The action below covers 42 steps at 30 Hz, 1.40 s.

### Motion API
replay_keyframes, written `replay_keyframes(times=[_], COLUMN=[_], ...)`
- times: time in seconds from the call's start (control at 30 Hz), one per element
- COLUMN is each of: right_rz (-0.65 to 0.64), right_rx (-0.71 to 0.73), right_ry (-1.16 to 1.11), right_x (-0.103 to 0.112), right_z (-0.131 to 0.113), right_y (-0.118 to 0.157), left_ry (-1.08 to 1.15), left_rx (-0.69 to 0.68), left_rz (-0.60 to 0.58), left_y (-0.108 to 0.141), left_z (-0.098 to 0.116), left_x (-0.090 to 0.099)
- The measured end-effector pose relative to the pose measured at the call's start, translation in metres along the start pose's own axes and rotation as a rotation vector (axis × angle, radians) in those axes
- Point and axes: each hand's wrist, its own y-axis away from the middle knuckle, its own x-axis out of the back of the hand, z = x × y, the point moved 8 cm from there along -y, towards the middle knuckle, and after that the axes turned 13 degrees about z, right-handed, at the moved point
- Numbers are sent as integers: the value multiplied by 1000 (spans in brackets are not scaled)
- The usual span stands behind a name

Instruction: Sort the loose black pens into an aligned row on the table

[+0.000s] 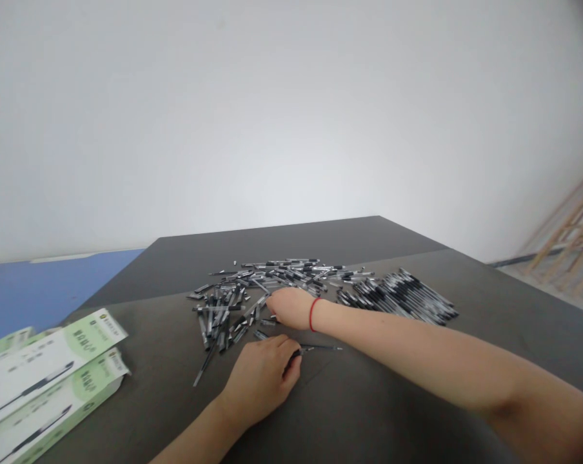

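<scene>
My left hand (267, 374) is closed around a dark pen part, whose end shows between thumb and fingers, low in the middle of the head view. A thin refill (323, 347) lies just right of it. My right hand (291, 307), with a red string on the wrist, reaches in at the right edge of a loose heap of clear and black pen parts (224, 309). Its fingertips point down among the parts and are mostly hidden, so what they hold cannot be made out. Right of the wrist, assembled-looking pens (402, 295) lie side by side in a slanted row.
The dark table (146, 393) has its far edge near a pale wall. Green and white boxes (44, 367) with pens pictured on them lie at the lower left. A blue surface (40, 290) is beyond the left edge, and wooden bars (572, 225) stand at the far right.
</scene>
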Motion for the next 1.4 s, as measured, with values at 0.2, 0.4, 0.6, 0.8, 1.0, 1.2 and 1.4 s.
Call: replay_keyframes(times=[0.2, 0.4, 0.6, 0.8, 1.0, 1.2, 1.4], right_rz=[41, 158, 61, 189, 235, 334, 324], right_rx=[-81, -391, -764, -806, -737, -668, -620], right_ry=[28, -616, -1689, -1715, -1608, -1322, -1236], right_x=[13, 31, 0, -1, -10, 5, 5], right_z=[12, 39, 22, 24, 25, 31, 30], right_y=[8, 65, 107, 108, 108, 108, 108], left_ry=[16, 67, 110, 130, 138, 135, 118], left_rx=[38, 159, 187, 208, 219, 215, 191], left_rz=[12, 74, 90, 90, 73, 72, 75], left_y=[-1, 0, -1, -2, -1, 0, -1], left_z=[-6, -21, -22, -25, -27, -27, -25], left_x=[0, 2, 4, 5, 1, 2, 2])
